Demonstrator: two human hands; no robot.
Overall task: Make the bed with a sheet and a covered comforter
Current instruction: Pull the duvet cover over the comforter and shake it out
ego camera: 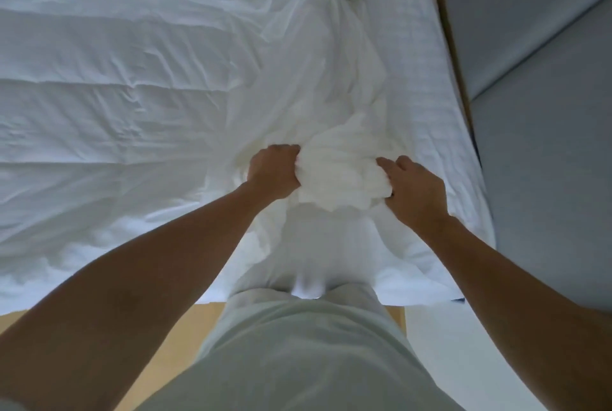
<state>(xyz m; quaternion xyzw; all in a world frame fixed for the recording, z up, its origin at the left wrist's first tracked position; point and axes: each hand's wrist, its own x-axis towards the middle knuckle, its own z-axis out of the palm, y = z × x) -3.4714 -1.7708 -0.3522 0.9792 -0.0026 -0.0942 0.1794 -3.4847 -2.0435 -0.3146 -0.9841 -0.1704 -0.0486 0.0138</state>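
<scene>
A white comforter lies spread and wrinkled over the left and middle of the bed. A bunched wad of white cloth sits near the bed's right side, with a long gathered fold running from it toward the far edge. My left hand grips the wad's left side with curled fingers. My right hand holds its right side, fingers pressed into the cloth. The striped white mattress shows bare along the right side.
A wooden bed frame borders the mattress on the right. Beyond it lies a grey-blue cushioned bench. Wooden floor shows at the near edge, beside my pale shirt.
</scene>
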